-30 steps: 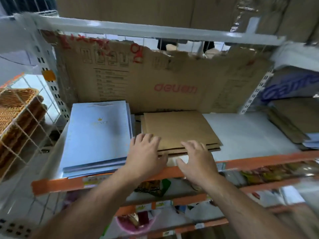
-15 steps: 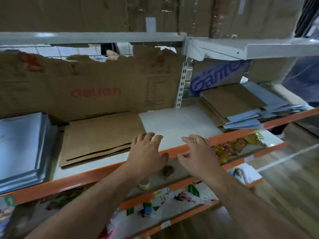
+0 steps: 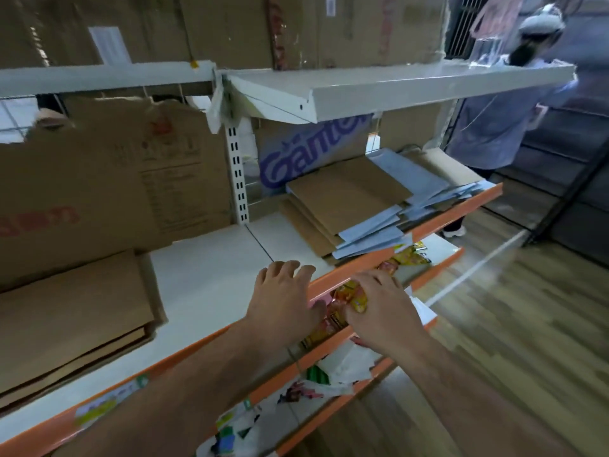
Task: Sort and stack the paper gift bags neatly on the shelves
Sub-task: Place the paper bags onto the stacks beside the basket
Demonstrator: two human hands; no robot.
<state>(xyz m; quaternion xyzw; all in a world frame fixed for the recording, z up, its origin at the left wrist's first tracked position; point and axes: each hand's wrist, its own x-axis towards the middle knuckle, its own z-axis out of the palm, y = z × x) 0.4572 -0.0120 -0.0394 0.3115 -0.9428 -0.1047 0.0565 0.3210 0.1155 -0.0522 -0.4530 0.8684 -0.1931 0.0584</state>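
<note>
Well short of gift bags [image 3: 349, 199], left hand [image 3: 283, 308] and right hand [image 3: 385, 313] spread empty fingers [image 3: 279, 271].

Brown kraft gift bags [image 3: 66, 318] and pale blue gift bags [image 3: 372, 225] on a white shelf board [image 3: 211, 275].
The edge strip [image 3: 454, 214] is bright orange, with a white-and-green label [image 3: 99, 405] stuck on it. The cardboard backing [image 3: 115, 179] is plain brown with red lettering and fine black print; the cardboard panel [image 3: 306, 156] beside it carries blue-violet lettering edged in white. The upright [image 3: 238, 179] is white with paired black slots. The snack packets [image 3: 351, 296] on the shelf below are yellow, orange and red. The floor [image 3: 527, 341] shows mixed brown and grey wood-grain planks. A person [image 3: 487, 133] at the right wears a pale lilac-blue top.
</note>
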